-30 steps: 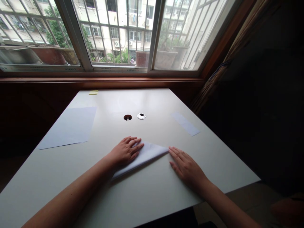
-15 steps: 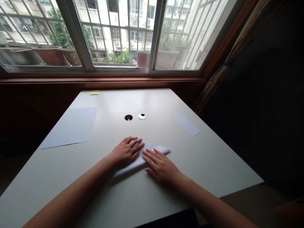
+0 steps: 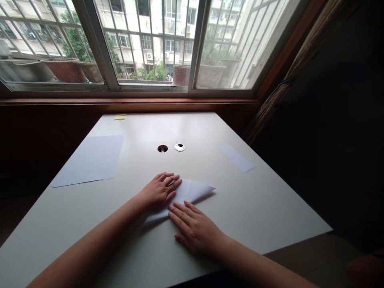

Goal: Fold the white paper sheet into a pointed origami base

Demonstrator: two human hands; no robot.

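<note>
A folded white paper lies near the front middle of the white table, its pointed tip toward the right. My left hand lies flat on the paper's left part, fingers stretched out. My right hand lies flat too, fingers out along the paper's near folded edge, fingertips touching it just below my left hand. Neither hand grips anything.
A flat white sheet lies at the table's left. A narrow paper strip lies at the right. A cable hole and its round cap sit mid-table. A yellow note lies at the far edge under the window.
My right hand has slid left and toward me along the paper's near edge, from beyond the tip to just below my left hand. The left hand has stayed put.
</note>
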